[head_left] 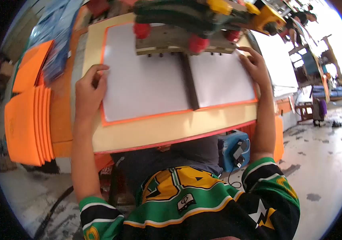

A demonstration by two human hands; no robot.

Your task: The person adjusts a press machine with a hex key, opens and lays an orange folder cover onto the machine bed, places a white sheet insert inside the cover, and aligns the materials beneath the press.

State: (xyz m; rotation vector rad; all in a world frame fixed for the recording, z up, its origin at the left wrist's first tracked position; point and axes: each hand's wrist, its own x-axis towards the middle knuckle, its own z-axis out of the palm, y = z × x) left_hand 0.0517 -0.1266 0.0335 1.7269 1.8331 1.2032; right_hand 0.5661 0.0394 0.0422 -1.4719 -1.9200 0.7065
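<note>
A green-black jersey (187,202) is showing unreadable lettering; the left hand (91,87) and right hand (257,69) are curling their fingers at opposite edges of the open orange-bordered cover (147,80), which is lying on the cream surface (159,131).

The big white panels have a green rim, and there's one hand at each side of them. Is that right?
Not quite: the head view shows that the rim is orange, not green. The rest is right: the left hand is at one side of the white panels, and the right hand is at the other.
</note>
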